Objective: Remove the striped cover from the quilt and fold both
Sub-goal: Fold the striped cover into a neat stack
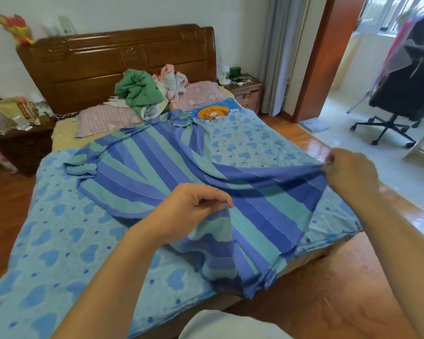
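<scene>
While both hands, left (189,209) and right (348,174), pinch the striped cover (157,167) edge over the quilt (59,241), pull taut, match corners.

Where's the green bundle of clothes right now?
In the head view, the green bundle sits at the bed's far end, against the headboard, on the pink pillows.

Left hand (191,211) and right hand (350,174) each pinch an edge of the striped cover (157,172), lifted above the heart-print quilt (59,228) spread on the bed (64,138).
</scene>
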